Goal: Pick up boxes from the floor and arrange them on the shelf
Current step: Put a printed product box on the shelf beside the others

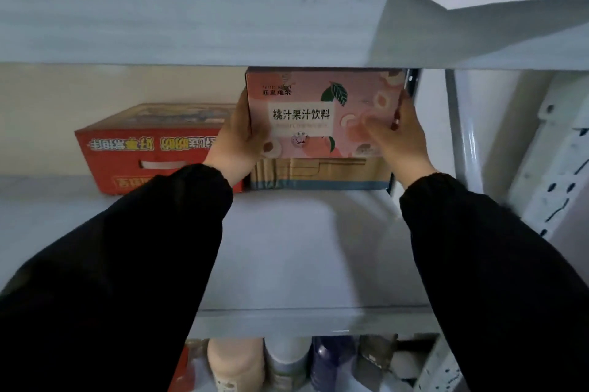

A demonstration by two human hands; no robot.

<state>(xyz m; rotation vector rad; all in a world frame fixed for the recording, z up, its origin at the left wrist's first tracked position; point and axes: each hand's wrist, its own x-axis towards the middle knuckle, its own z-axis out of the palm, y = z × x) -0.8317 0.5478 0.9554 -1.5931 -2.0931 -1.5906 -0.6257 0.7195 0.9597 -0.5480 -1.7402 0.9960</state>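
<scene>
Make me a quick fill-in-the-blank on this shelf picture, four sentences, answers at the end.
1. Both hands hold the ____ box.
2. It sits on top of a ____ carton.
3. The red box lies to its ____.
4. The sleeves are ____.

Missing words: pink; brown; left; black

The pink box (318,114) carries a white label reading "桃汁果汁饮料", with smaller brand characters at its upper left too blurred to read. The red box (149,149) bears upside-down yellow Chinese lettering, not legible.
</scene>
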